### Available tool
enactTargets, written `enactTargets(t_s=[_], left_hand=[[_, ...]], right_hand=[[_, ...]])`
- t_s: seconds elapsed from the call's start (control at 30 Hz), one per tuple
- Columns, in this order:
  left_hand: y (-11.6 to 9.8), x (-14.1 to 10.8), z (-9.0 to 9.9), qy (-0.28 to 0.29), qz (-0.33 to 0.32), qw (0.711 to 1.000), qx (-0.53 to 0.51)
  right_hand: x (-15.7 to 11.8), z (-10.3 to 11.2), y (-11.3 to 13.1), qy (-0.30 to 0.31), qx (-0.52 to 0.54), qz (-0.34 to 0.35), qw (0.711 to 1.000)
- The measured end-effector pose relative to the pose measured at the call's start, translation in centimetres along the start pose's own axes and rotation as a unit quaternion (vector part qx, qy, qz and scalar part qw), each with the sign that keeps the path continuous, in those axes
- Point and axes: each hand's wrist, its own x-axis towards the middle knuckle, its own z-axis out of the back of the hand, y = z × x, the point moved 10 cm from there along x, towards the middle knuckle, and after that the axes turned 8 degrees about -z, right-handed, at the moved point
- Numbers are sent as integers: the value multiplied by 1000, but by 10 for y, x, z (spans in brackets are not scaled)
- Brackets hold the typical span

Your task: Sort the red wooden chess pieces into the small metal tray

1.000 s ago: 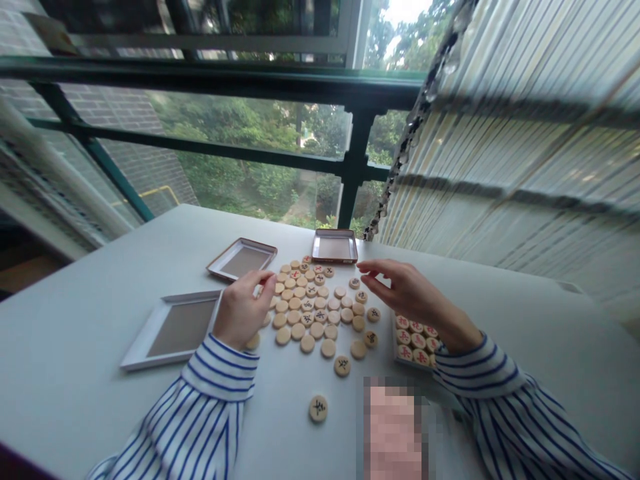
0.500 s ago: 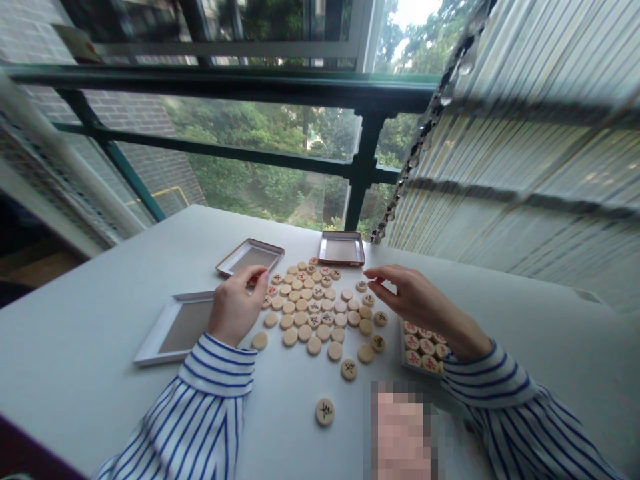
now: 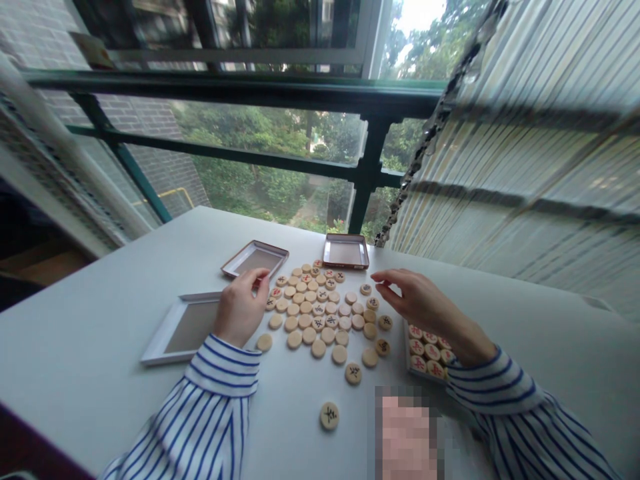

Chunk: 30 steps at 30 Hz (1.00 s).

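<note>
- The left hand (image 3: 242,308) is at the left edge of the loose wooden pieces (image 3: 305,307), its thumb and forefinger curled toward each other; whether anything sits between them, I cannot tell.
- The right hand (image 3: 423,303) is just right of the far pieces, thumb and forefinger parted with nothing seen between them, so its grip looks released.
- The loose pieces lie close together across the middle of the white table (image 3: 285,427), many blank side up, some showing black or red characters.
- One black-marked piece (image 3: 329,416) lies alone at the near side.
- At the right, partly behind the right forearm, a box (image 3: 408,353) holds rows of red-marked pieces (image 3: 431,352).
- A white tray (image 3: 163,333) lies at the left; two brown-edged trays, one far left (image 3: 257,259), one far middle (image 3: 346,253), lie beyond the pieces.
</note>
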Motion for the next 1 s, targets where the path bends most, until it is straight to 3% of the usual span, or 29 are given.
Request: enactTargets(t_s=[0.33, 0.63, 0.83, 1.0], left_hand=[[-6, 0, -10, 26, -8, 999, -22], [-14, -3, -23, 30, -40, 998, -45], [-24, -1, -30, 43, -56, 996, -55], [-24, 0, -28, 36, -56, 997, -48]], right_hand=[[4, -9, 11, 14, -24, 33, 999], [44, -45, 41, 105, -134, 96, 981], [72, -73, 46, 152, -204, 75, 964], [80, -83, 51, 173, -222, 72, 957]])
